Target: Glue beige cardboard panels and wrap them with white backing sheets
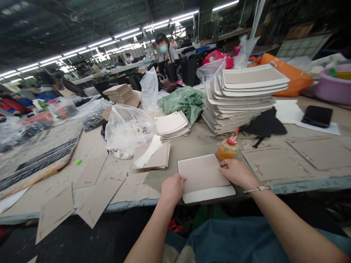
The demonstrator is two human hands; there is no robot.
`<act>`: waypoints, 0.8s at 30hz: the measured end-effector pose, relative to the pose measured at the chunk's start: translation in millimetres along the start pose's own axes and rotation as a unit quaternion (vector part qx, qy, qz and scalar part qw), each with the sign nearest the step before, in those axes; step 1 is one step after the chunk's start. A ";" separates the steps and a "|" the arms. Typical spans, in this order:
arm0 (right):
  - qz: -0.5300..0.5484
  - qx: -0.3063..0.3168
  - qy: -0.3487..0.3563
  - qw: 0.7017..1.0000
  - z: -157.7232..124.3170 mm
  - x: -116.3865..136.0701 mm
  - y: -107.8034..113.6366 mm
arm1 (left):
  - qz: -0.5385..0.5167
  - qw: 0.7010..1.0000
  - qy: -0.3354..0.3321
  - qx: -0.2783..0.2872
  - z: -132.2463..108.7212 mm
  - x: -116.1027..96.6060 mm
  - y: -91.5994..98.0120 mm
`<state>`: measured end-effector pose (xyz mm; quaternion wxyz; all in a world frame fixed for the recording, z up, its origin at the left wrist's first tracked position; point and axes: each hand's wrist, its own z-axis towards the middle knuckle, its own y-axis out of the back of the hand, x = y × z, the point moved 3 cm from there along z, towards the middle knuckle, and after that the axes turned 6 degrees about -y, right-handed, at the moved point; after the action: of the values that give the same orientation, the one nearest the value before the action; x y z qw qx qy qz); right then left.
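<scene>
A grey-beige cardboard panel [203, 171] lies on a slightly larger white sheet [211, 194] at the table's front edge. My left hand [173, 188] pinches the panel's left edge between thumb and curled fingers. On the opposite side, my right hand [238, 171] grips the panel's right edge, fingers closed. Just beyond the right hand stands a glue bottle [227, 148] with amber contents and a red-and-white top. Left of the panel is a small pile of similar cardboard pieces [153, 157] with white strips [149, 150] on top.
A tall, leaning stack of panels [238, 98] stands behind, right of a green plastic bag [183, 102] and a clear bag [128, 131]. Loose cardboard sheets [101, 199] overhang the front edge at left. A dark phone-like object [317, 116] lies at right. A masked person [164, 53] is farther back.
</scene>
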<state>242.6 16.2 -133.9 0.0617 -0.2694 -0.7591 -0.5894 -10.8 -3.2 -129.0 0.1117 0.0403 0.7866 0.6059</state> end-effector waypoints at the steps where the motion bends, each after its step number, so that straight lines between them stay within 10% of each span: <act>1: -0.002 0.000 0.001 1.000 0.2 -0.1 0.1 | 0.000 1.000 -0.005 -0.003 0.2 0.1 -0.1; 16: 0.004 0.003 0.004 1.000 -0.8 0.4 4.6 | -0.250 0.967 -0.013 0.050 5.7 18.2 -10.5; 24: 0.009 -0.012 0.021 1.000 -0.4 0.6 2.6 | -0.118 0.993 -0.014 0.020 4.2 9.9 0.1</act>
<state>243.3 16.4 -131.3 0.0798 -0.2646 -0.7477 -0.6038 -19.5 2.8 -131.2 0.1927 -0.0417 0.7963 0.5718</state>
